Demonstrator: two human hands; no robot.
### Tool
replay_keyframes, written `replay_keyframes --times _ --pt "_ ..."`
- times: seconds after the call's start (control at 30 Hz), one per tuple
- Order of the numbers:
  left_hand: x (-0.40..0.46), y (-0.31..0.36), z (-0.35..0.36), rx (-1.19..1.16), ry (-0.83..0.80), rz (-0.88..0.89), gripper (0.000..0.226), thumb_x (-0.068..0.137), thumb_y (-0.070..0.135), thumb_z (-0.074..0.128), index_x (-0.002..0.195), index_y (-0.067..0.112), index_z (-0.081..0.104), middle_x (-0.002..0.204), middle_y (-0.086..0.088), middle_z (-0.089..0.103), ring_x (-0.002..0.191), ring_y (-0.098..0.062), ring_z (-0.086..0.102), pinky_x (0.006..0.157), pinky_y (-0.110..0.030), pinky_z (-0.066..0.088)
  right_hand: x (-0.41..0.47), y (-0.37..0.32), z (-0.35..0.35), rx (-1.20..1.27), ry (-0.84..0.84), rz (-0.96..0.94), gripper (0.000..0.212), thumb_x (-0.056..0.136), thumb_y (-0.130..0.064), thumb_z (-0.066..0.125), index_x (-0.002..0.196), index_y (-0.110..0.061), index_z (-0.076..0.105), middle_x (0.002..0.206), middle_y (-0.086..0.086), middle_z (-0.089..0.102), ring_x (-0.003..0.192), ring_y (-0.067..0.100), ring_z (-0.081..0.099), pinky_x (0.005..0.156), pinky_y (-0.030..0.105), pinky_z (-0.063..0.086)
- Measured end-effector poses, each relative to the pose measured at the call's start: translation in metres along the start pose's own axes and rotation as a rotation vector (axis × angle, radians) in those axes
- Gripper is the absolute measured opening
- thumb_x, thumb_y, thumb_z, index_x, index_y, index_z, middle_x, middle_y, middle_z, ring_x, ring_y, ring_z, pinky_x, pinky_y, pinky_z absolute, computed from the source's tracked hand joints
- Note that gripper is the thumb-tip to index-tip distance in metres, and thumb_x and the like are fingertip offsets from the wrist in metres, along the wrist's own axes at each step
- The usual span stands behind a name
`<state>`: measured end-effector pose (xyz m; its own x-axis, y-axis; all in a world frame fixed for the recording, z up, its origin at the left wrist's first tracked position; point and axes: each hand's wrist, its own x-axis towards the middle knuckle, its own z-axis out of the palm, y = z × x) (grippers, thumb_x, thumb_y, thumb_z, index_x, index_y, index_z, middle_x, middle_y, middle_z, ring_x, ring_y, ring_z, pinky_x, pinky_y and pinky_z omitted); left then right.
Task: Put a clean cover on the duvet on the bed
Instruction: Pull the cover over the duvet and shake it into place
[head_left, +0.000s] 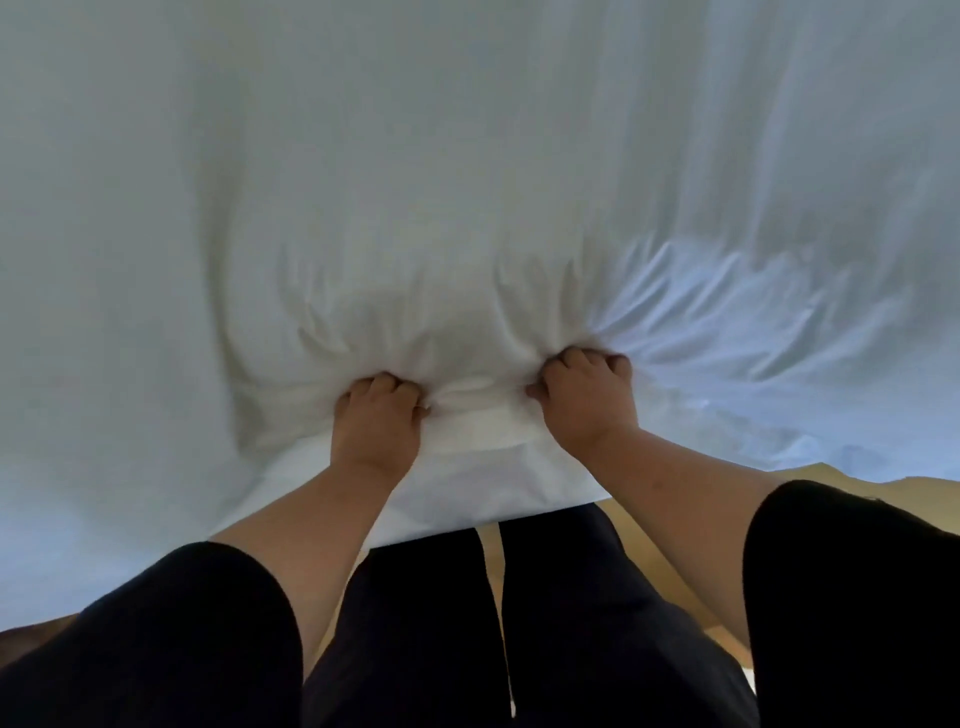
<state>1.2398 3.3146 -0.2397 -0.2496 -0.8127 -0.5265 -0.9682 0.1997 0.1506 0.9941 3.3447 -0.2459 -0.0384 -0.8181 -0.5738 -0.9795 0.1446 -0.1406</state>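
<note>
A white duvet cover (467, 182) fills nearly the whole head view, spread out in front of me and blurred toward the top. My left hand (376, 415) grips a bunched fold of the white fabric near its lower edge. My right hand (584, 397) grips the same edge a little to the right, with creases fanning out from its fingers. Between the two hands the fabric puffs up over a thick padded mass. A flat white hem (467, 483) hangs down below my hands. The bed itself is hidden under the fabric.
My legs in black trousers (519, 623) stand right below the fabric's edge. A strip of light wooden floor (810, 475) shows at the right under the fabric and between my legs.
</note>
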Motion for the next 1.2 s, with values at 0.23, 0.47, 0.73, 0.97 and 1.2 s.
replay_keyframes --times 0.23,0.47,0.73,0.97,1.2 --pt "-0.043 -0.005 -0.044 -0.4 0.183 -0.009 0.032 0.095 0.037 0.043 0.091 0.01 0.06 0.075 -0.008 0.061 0.069 -0.034 0.057 0.061 -0.034 0.042 -0.038 0.01 -0.028 0.312 0.285 -0.115 0.026 0.098 -0.023 0.048 0.08 -0.007 0.056 0.073 0.009 0.061 0.067 0.036 0.061 0.065 0.038 0.045" --pt "-0.062 -0.004 -0.173 -0.171 0.193 0.237 0.051 0.083 0.067 0.055 0.101 0.02 0.047 0.083 -0.003 0.064 0.073 -0.032 0.064 0.058 -0.033 0.045 -0.07 0.004 -0.162 0.292 0.537 -0.22 0.037 0.097 -0.046 0.042 0.08 -0.013 0.046 0.058 -0.007 0.043 0.047 0.032 0.055 0.049 0.027 0.035" --pt "0.045 -0.007 -0.277 0.038 0.303 0.163 0.04 0.091 0.036 0.056 0.112 0.002 0.048 0.105 -0.018 0.052 0.093 -0.04 0.054 0.078 -0.049 0.048 0.022 0.0 -0.257 -0.236 0.495 -0.369 0.06 0.076 -0.034 0.082 0.124 -0.01 0.056 0.1 0.014 0.057 0.082 0.036 0.056 0.061 0.04 0.05" --pt "0.113 -0.001 -0.215 0.005 0.154 -0.029 0.052 0.086 0.035 0.064 0.126 0.005 0.05 0.127 -0.019 0.05 0.116 -0.041 0.049 0.097 -0.048 0.041 0.098 -0.005 -0.208 0.025 0.147 -0.049 0.036 0.097 -0.03 0.05 0.128 -0.013 0.052 0.124 0.012 0.056 0.116 0.037 0.055 0.097 0.043 0.042" --pt "0.129 0.004 -0.188 0.22 0.208 0.054 0.103 0.08 0.062 0.063 0.156 0.009 0.019 0.161 -0.014 0.022 0.146 -0.039 0.019 0.121 -0.053 0.01 0.106 -0.005 -0.191 -0.118 0.08 -0.063 0.085 0.092 -0.072 0.042 0.156 -0.021 0.02 0.161 0.013 0.029 0.15 0.031 0.024 0.122 0.056 0.007"
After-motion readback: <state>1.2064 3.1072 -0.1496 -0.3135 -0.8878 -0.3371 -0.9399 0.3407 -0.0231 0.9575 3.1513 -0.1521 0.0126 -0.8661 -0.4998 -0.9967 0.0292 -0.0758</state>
